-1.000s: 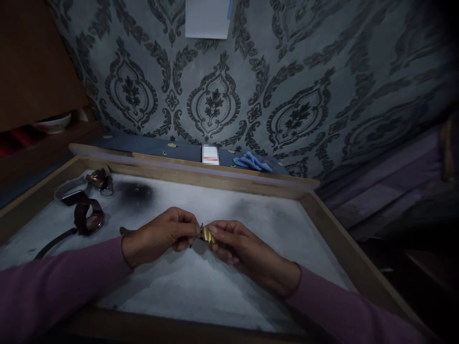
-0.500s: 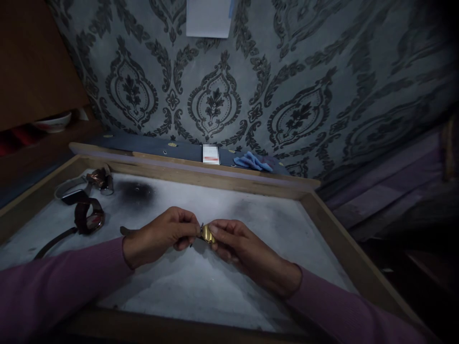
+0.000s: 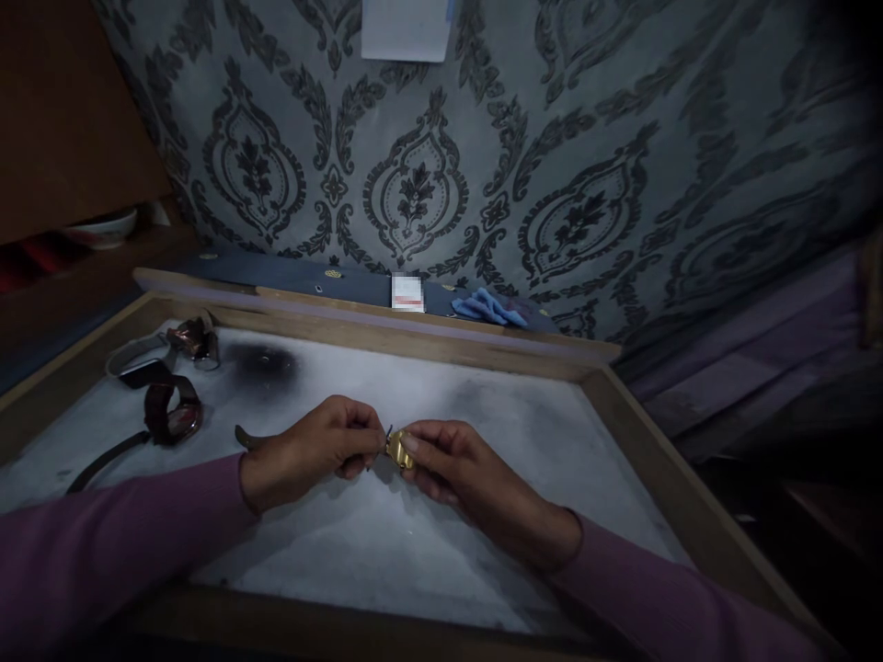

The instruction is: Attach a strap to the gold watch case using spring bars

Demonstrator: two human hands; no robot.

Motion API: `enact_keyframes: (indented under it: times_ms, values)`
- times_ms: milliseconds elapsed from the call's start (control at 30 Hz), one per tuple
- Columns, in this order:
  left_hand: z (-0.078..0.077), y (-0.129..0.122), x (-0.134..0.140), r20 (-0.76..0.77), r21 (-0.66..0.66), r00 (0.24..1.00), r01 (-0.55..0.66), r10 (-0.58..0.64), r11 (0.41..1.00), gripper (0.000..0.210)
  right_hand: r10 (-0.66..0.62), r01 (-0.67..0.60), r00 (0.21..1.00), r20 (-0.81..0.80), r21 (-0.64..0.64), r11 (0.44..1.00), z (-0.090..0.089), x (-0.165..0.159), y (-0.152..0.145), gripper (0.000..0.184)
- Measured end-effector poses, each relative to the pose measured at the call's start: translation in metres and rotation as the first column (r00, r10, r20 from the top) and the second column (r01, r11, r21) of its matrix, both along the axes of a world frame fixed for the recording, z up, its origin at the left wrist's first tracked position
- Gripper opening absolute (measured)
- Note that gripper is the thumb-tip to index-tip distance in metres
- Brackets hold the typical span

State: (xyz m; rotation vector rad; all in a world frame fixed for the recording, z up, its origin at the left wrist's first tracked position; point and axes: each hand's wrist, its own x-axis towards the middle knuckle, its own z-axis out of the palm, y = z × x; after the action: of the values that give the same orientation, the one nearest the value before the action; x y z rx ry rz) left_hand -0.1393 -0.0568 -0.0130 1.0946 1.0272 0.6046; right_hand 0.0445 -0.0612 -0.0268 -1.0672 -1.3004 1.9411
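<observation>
Over the middle of the framed board, my right hand point(image 3: 465, 469) is closed on a gold-coloured watch case point(image 3: 400, 449), thumb on top of it. The case is partly covered by my fingers. From the other side my left hand point(image 3: 341, 439) is pinched at the case's left edge. A thin dark piece point(image 3: 389, 430) juts up between the two hands; its kind is unclear. What lies inside my left fingers is hidden. Behind my left wrist, the end of a dark strap point(image 3: 245, 438) pokes out.
At the left of the board lie several watches: a dark red-strapped one point(image 3: 162, 414), a brownish one point(image 3: 195, 340) and a light-banded one point(image 3: 134, 363). A raised wooden rim point(image 3: 641, 460) surrounds the white surface. Behind it lie a small white box point(image 3: 408, 292) and blue cloth point(image 3: 489, 307).
The camera view has shifted slightly. Both hands stay at the watch case, and the gold piece appears turned a little. Nothing has been let go.
</observation>
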Motion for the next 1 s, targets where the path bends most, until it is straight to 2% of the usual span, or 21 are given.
enact_keyframes:
  times_ms: [200,367,667,800,1000]
  values:
    - [0.0,0.0,0.001,-0.037,0.031,0.999,0.024,-0.023,0.999,0.017,-0.005,0.005,1.0,0.026,0.0,1.0,-0.003,0.001,0.001,0.033]
    - [0.0,0.0,0.0,-0.083,0.031,0.995,0.049,-0.046,0.998,0.017,-0.019,0.019,1.0,0.0,0.031,0.999,-0.005,0.0,0.0,0.036]
    - [0.0,-0.002,-0.002,-0.101,0.066,0.991,0.094,-0.087,0.993,0.014,-0.061,0.059,0.998,0.022,0.096,0.994,-0.008,-0.001,-0.001,0.03]
    - [-0.003,-0.001,-0.003,-0.103,0.071,0.992,0.086,-0.078,0.994,0.015,-0.084,0.082,0.996,0.025,0.07,0.994,-0.008,-0.002,-0.003,0.034]
    - [-0.003,-0.002,-0.004,-0.138,0.054,0.986,0.101,-0.093,0.993,0.012,-0.056,0.052,0.996,0.068,0.068,0.996,-0.008,-0.001,-0.011,0.037]
